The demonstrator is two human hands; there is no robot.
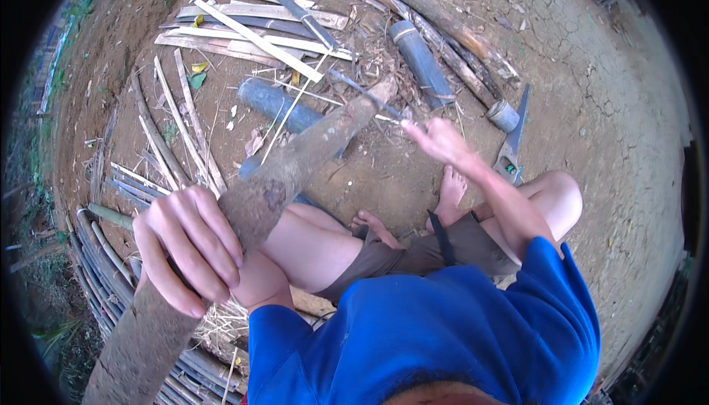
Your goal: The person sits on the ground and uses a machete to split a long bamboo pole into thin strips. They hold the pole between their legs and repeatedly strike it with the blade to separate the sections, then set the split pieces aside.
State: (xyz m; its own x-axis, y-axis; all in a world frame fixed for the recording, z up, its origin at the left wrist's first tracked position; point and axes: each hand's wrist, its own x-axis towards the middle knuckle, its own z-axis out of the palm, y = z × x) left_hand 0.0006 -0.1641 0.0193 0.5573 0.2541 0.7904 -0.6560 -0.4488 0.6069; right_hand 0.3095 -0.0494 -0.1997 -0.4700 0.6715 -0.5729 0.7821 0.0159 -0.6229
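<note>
A thick brown log [292, 161] slants from the lower left up to the middle of the head view. My left hand [188, 246] is closed over its near part, fingers wrapped around the bark. My right hand [441, 141] grips a long-bladed knife [362, 93], its handle mostly hidden in my fist. The blade crosses the far end of the log; whether it touches the wood I cannot tell. Just behind the log lies a dark bamboo section [277, 103], partly covered by it. Another upright-lying bamboo section [422, 61] rests beyond the knife.
Split bamboo strips [258, 24] lie piled at the far left. Long poles [443, 24] stretch across the back. A handsaw [515, 139] lies on the dirt ground [591, 109] to the right of my foot. Bundled thin poles [100, 276] are at the left.
</note>
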